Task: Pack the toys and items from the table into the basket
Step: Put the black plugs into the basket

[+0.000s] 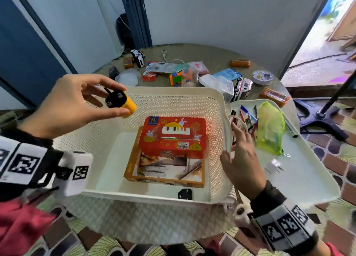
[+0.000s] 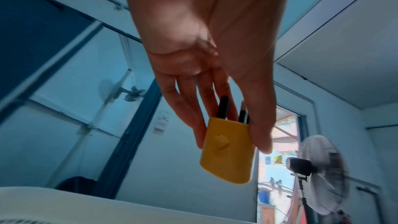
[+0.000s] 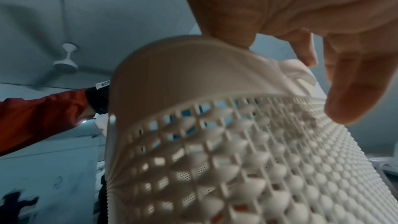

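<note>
Pinching yellow plug adapter (image 1: 123,102), black prongs, left hand (image 1: 71,103), above basket (image 1: 221,121)

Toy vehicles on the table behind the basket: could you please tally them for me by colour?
Black-and-white car: 1
Green-and-orange car: 1
Mainly white van: 1
Total: 3 toy vehicles
</note>
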Motion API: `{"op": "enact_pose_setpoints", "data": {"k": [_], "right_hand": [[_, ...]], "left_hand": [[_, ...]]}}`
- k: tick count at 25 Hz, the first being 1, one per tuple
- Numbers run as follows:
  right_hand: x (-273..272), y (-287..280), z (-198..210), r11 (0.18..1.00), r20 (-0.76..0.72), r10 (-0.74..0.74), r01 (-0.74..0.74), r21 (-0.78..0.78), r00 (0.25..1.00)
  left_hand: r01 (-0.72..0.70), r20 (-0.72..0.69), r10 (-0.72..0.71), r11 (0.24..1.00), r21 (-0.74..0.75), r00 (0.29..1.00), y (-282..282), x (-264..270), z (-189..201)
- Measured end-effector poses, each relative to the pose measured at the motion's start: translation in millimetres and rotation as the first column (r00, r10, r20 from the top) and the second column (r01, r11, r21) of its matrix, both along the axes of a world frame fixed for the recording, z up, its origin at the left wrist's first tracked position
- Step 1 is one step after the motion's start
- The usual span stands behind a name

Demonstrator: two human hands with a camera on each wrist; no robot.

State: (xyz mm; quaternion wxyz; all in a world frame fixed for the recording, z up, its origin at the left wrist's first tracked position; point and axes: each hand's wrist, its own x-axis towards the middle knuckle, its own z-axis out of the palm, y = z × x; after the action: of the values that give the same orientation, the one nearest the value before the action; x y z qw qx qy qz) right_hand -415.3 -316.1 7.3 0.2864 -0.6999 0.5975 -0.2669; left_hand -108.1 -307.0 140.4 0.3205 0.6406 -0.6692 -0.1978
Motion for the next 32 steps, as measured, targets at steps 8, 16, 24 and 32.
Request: {"op": "enact_pose_setpoints", "data": {"k": [8,16,24,32], "right_hand": [[15,20,4,0.985,0.117,-0.174,0.172,0.026,0.978],[27,29,-7,0.921,0.208,-0.379,0.389,-0.005,0.902],[29,29,-7,0.901,0.237,-0.420,0.434,-0.006,0.876],[29,29,-10,0.894,0.272,-0.425,0.447,-0.020,0.863]], "left_hand": [[0.568,0.045,-0.597,0.782,0.257,0.801,-70,-34,-73],[0.747,-0.093,-0.852,0.394,0.535,0.516,-56,-48,-212],[0.790,0.022,-0.903,0.386,0.475,0.428,-39,-49,-249],[0.891,0.063,-0.948,0.316,0.324,0.313,-31,-37,-282]]}}
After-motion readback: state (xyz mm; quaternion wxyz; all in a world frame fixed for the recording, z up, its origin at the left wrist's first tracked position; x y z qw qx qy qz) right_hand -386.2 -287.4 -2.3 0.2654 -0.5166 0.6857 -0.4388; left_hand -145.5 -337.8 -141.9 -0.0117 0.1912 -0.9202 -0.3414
